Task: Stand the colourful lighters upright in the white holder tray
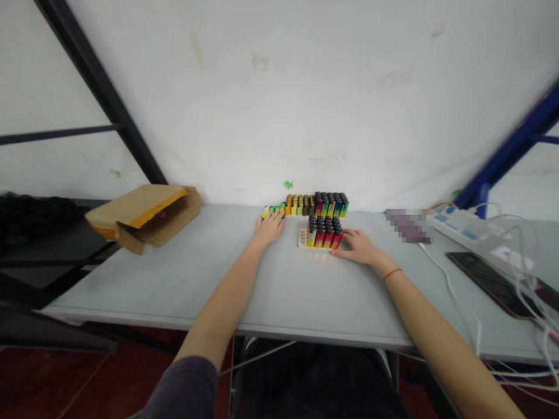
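Note:
My right hand (360, 247) is at the right end of a white slotted tray (303, 240), thumb at its front corner and fingers behind its right side. Several red and yellow lighters (324, 234) with black tops stand in the tray; the slots at its left end hold none. My left hand (269, 227) reaches to the left end of the back row, fingers stretched out over green and yellow lighters (266, 210), partly hiding them. Beside them stand yellow and orange lighters (297, 205) and a block of multicoloured lighters with black tops (332, 205).
An open brown cardboard box (144, 215) lies at the table's left. On the right are a blurred purple item (408, 226), a white power strip (480, 235) with tangled cables, and a dark phone (489, 284). A white wall (279, 116) rises behind the grey table (279, 291).

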Demonstrator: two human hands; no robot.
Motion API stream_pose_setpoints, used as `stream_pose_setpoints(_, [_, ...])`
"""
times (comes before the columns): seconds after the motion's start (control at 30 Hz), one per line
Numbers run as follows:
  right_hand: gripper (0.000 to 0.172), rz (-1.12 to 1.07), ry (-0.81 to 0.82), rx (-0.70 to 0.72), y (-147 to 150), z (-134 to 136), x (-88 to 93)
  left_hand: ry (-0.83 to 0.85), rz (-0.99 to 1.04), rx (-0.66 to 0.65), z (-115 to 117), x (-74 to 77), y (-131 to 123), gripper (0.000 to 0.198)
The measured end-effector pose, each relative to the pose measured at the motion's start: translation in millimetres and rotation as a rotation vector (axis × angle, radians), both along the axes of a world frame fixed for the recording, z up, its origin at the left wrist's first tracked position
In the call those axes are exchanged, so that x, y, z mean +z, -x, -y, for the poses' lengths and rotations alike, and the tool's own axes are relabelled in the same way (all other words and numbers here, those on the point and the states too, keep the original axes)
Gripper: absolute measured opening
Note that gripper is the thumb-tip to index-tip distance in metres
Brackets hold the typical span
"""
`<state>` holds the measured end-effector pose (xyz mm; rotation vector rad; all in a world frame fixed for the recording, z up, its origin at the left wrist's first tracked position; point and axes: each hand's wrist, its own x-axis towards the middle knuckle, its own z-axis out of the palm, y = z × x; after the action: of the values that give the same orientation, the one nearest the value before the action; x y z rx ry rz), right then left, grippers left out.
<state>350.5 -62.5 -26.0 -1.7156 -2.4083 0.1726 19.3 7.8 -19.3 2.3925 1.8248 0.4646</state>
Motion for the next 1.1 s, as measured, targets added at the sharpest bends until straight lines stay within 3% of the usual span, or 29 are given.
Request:
stream_pose_setpoints(0.27, [0.08, -0.009, -0.019, 0.013, -2, 0, -1.2, -0.077, 0.032, 0.035, -3, 0.6, 5, 0.049])
stream_pose_setpoints(0.47, [0.085, 0.01, -0.004, 0.0, 0, 0, -0.1, -0.135, 0.071, 0.179, -1, 1.3, 9, 0.052])
stream_pose_setpoints(0.63, [0.084, 0.006, -0.004, 0.003, 1, 0, 0.6, -0.054, 0.044, 0.281, 2, 5.3, 15, 0.052])
stream_pose_setpoints(0.83, [0.086, 0.019, 0.001, -0.008, 1, 0, 0.3, -0.019, 0.005, 0.509, 5, 19.9, 31, 0.044])
stream_pose_setpoints(0.9, [0.085, 0.013, -0.004, -0.005, 1, 0, 0.2, -0.012, 0.012, 0.518, 5, 23.4, 38, 0.037])
stream_pose_setpoints(1.03, [0.086, 0.014, -0.002, -0.001, 1, 0, 1.1, 0.025, 0.071, 0.545, 2, 27.6, 47, 0.051])
stream_pose_setpoints(1.1, [0.086, 0.022, 0.0, -0.005, 1, 0, 1.8, 0.093, 0.06, 0.568, 1, 29.3, 48, 0.045])
